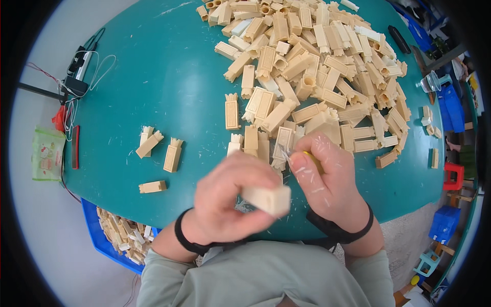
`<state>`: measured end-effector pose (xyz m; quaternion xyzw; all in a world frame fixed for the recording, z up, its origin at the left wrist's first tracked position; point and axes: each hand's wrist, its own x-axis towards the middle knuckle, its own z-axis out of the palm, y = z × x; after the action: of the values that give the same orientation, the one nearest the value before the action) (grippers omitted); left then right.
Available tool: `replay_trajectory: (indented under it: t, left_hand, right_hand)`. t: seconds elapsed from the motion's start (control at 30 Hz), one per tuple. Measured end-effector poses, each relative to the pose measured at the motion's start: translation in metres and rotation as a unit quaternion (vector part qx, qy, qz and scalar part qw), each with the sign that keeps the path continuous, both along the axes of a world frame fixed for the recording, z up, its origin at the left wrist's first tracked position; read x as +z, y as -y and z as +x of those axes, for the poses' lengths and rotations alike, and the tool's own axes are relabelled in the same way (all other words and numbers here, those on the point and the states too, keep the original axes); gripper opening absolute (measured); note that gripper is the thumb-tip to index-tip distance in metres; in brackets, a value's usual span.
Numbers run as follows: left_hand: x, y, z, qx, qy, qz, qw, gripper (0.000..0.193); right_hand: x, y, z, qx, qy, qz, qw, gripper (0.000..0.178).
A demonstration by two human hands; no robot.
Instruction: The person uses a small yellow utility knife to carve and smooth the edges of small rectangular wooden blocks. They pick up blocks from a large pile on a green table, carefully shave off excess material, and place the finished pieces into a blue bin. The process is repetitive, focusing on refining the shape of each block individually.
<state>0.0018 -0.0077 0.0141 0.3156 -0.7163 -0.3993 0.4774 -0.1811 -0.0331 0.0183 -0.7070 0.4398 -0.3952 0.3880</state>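
My left hand (pixel 220 197) is wrapped round a cream rectangular plastic piece (pixel 275 200), its plain end turned toward the lower right and slightly blurred. Closed in my right hand (pixel 330 176) is a small tool with a yellow handle (pixel 314 162). A thin tip seems to stick out by the thumb, but its shape is unclear. Pale shavings cling to the right thumb and fingers. Just beyond both hands spreads a big heap of similar beige pieces (pixel 302 66), many with jagged, crown-like ends. One piece (pixel 231 112) lies at the heap's left edge.
Several loose pieces (pixel 173 155) lie left on the green table (pixel 153 82). A blue bin (pixel 94 225) of pieces stands below the left edge. At far left are a power strip (pixel 81 66) with cables and a green bag (pixel 47 153). A black object (pixel 399 40) lies back right.
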Motion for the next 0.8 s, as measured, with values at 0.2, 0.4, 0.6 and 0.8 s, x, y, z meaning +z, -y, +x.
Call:
replay_trajectory:
  t: [0.2,0.4,0.6,0.8]
  left_hand:
    - [-0.004,0.004,0.008,0.048,-0.045,0.025,0.998,0.042]
    - [-0.012,-0.003,0.002,0.080,-0.163,0.043,0.982,0.049]
    - [-0.003,0.014,0.018,0.040,0.086,-0.080,0.992,0.045]
    - [-0.006,0.003,0.005,0.032,-0.117,0.071,0.990,0.038]
  right_hand:
    - [0.012,-0.004,-0.002,0.031,0.012,0.026,0.999,0.018]
    - [0.011,-0.006,0.002,0.031,0.013,0.069,0.997,0.019]
    - [0.007,-0.006,-0.001,0.077,0.024,-0.029,0.996,0.019]
    - [0.007,-0.006,-0.002,0.105,0.007,-0.051,0.993,0.022]
